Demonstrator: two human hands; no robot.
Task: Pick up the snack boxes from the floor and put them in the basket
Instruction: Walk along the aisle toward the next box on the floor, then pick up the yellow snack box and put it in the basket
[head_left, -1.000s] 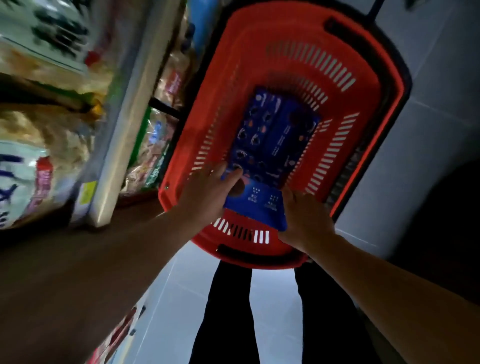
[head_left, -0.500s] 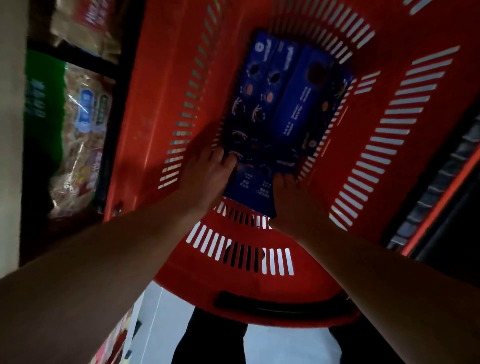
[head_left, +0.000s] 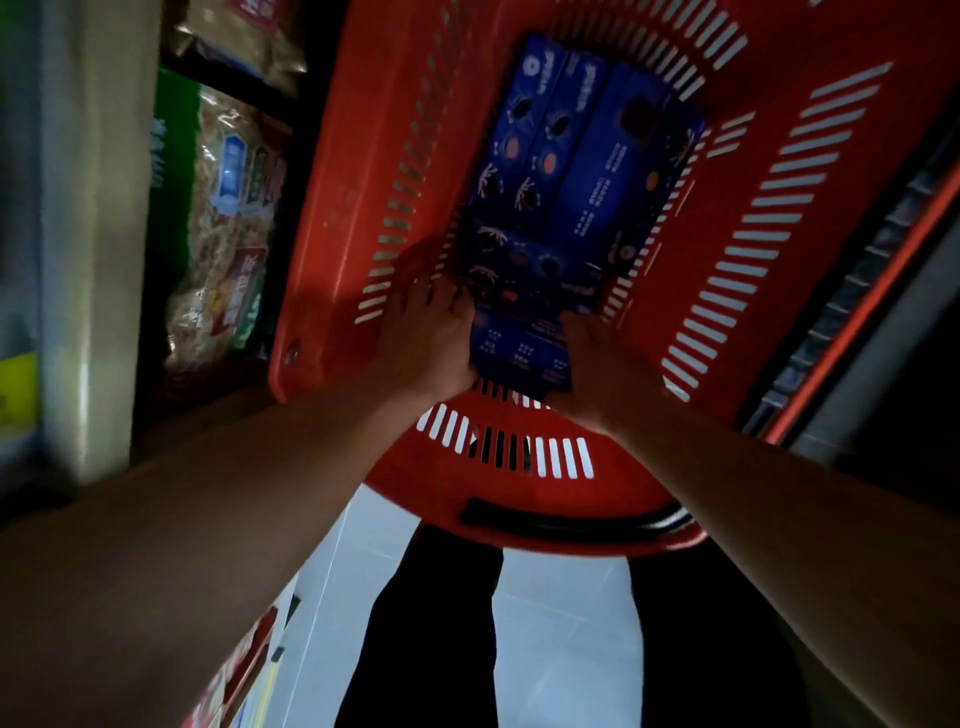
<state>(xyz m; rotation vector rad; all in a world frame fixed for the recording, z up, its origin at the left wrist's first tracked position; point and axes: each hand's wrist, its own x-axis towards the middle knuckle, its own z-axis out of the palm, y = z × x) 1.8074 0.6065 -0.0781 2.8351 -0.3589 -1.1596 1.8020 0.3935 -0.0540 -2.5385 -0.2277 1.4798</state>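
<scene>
A red plastic basket (head_left: 769, 218) with slotted walls fills the upper middle of the head view. Several dark blue snack boxes (head_left: 587, 150) lie side by side on its bottom. At the near end, both hands hold another blue snack box (head_left: 519, 348) low inside the basket. My left hand (head_left: 431, 332) grips its left edge. My right hand (head_left: 597, 369) grips its right edge. The fingertips are hidden behind the box.
A store shelf with bagged snacks (head_left: 228, 218) stands close on the left. A pale tiled floor (head_left: 561, 623) and dark trouser legs (head_left: 431, 623) show below the basket. A black basket handle (head_left: 566, 519) lies along the near rim.
The camera has leaned closer over the basket. Both hands have lowered the held box deeper, toward the boxes lying inside.
</scene>
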